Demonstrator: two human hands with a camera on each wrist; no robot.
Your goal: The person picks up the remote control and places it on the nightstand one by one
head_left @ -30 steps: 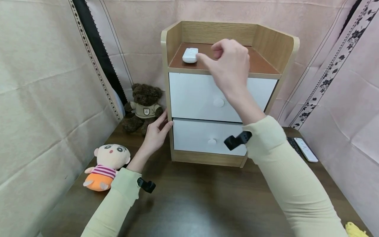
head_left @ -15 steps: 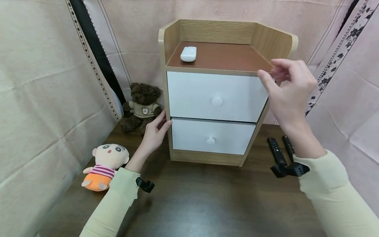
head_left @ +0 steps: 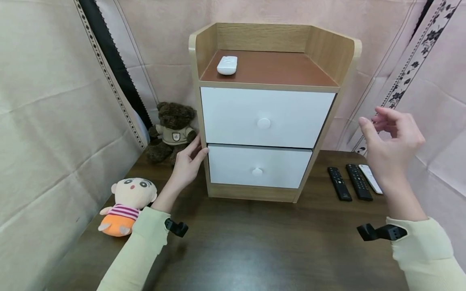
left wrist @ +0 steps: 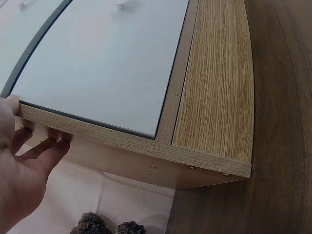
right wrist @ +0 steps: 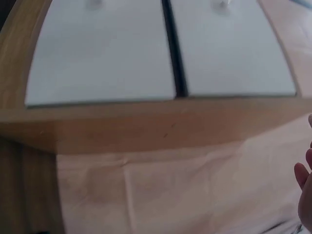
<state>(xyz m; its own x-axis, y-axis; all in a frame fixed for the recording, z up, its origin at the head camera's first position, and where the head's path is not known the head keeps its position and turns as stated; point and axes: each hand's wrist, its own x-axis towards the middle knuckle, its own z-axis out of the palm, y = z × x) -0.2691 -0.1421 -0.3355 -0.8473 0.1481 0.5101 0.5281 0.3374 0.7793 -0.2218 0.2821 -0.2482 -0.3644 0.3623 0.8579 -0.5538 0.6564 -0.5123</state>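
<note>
A small wooden cabinet [head_left: 202, 133] with a white upper drawer [head_left: 233, 117] and lower drawer [head_left: 233, 161] stands on the brown table. Both drawers sit closed. My left hand [head_left: 185, 165] rests against the cabinet's left side; in the left wrist view the thumb lies at the front edge and the fingertips [left wrist: 61, 146] touch the side panel. My right hand [head_left: 395, 141] is in the air right of the cabinet, fingers loosely bent, holding nothing. A white remote control [head_left: 227, 65] lies on the left of the brown top shelf [head_left: 276, 68].
Two black remotes [head_left: 339, 184] [head_left: 359, 182] and a white remote [head_left: 370, 178] lie on the table [head_left: 255, 242] right of the cabinet. A brown teddy bear [head_left: 176, 117] sits on its left, with a plush doll [head_left: 127, 206] nearer. Curtains [head_left: 54, 121] enclose the table.
My right hand has moved from near the white remote on the top shelf rightward and down, away from the cabinet. The left hand stays at the cabinet's side. The view has shifted slightly.
</note>
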